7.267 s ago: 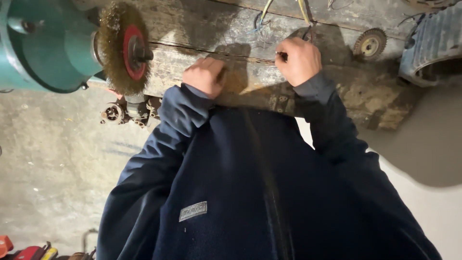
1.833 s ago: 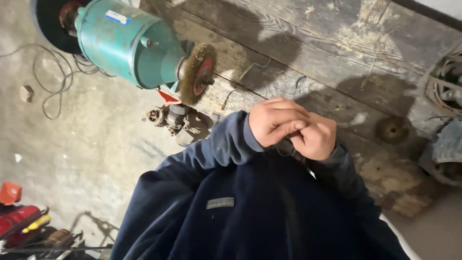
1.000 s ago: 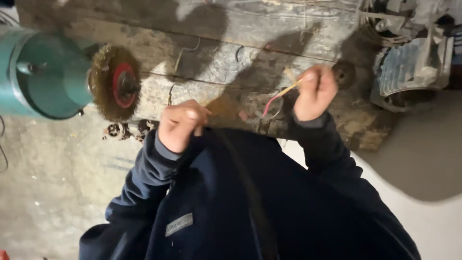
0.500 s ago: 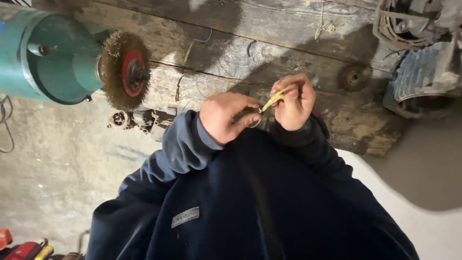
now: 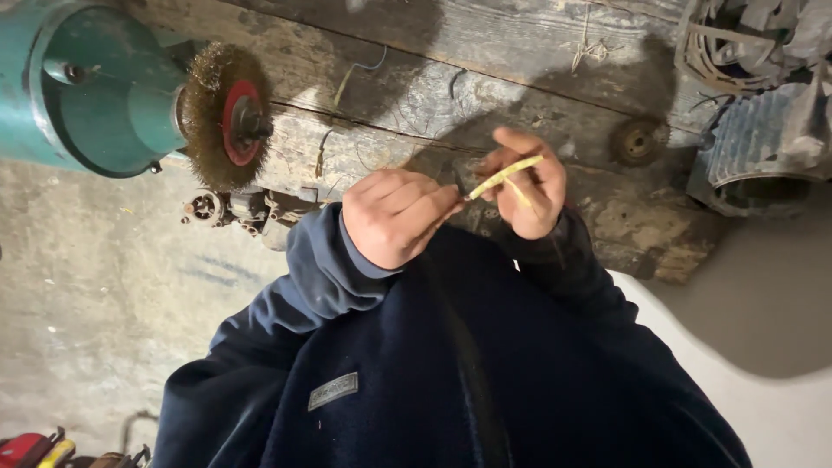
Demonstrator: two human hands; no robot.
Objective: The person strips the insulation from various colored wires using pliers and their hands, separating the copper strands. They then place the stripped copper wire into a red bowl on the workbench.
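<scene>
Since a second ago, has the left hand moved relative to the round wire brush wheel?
Yes. The left hand has shifted right, away from the wire brush wheel, closing on the right hand.

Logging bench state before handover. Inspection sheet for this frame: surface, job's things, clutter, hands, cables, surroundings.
Surface: worn wooden bench, cracked and stained.
Job's things: thin yellow strip, pinched between both hands.
Clutter: small round disc; loose wire bits; small metal parts at the bench edge.
Hands: left hand closed at the strip's end; right hand gripping the strip.
Cables: nothing seen beyond the wire bits.
Surroundings: teal grinder with wire brush wheel; grey motor housing; concrete floor.
</scene>
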